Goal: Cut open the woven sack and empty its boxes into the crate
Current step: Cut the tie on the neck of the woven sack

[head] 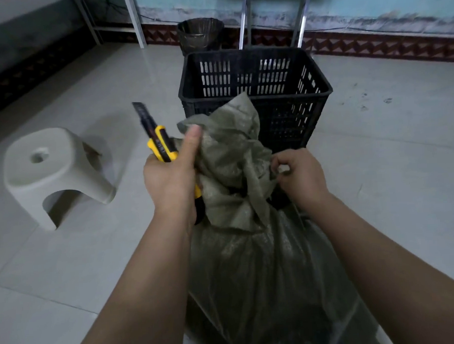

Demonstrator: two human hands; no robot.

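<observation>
A grey-green woven sack stands upright between my arms, its neck bunched and tied near the top. My left hand grips a yellow and black utility knife with the blade out and pointing up and away, while its thumb presses the sack's loose top flap. My right hand pinches the edge of the sack's neck on the right side. Just beyond the sack stands a black slotted plastic crate, which looks empty. The boxes inside the sack are hidden.
A white plastic stool stands on the tiled floor to the left. Behind the crate are a dark wastebasket and two metal legs by the wall. A white metal frame stands at the back left.
</observation>
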